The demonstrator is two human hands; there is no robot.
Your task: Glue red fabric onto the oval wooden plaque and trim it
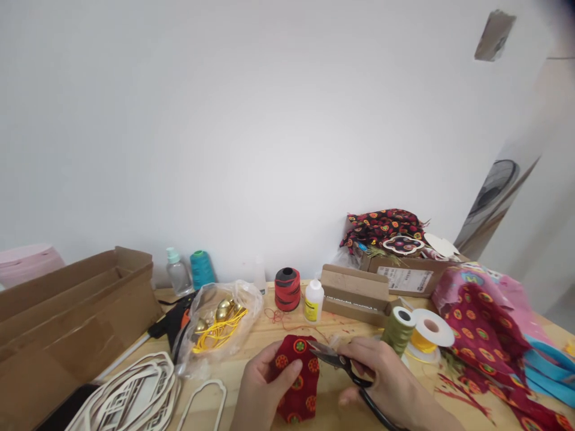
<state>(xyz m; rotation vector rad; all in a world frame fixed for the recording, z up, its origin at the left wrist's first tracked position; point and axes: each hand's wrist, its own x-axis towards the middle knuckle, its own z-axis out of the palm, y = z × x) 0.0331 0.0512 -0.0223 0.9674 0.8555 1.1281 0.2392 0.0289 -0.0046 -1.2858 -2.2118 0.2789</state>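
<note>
My left hand [265, 380] pinches a piece of dark red cloth [297, 383] with orange and green round motifs, the thumb lying across its front. In my right hand [381, 371] is a pair of black-handled scissors [335, 357], the fingers in and around the handles. The scissor blades point left and reach the upper right edge of the cloth; whether they cut into it I cannot tell. Beyond the cloth stand a white glue bottle [313, 301] with a yellow label and a cone of red thread [287, 290].
Left are a long cardboard box [72, 323], stacked pale frames [130, 392] and a plastic bag [215, 326] with gold bells and yellow cord. Right are a green thread spool [398, 331], a white spool [431, 329], red patterned fabric [485, 335] and blue strips [550, 368]. A small carton [354, 293] stands behind.
</note>
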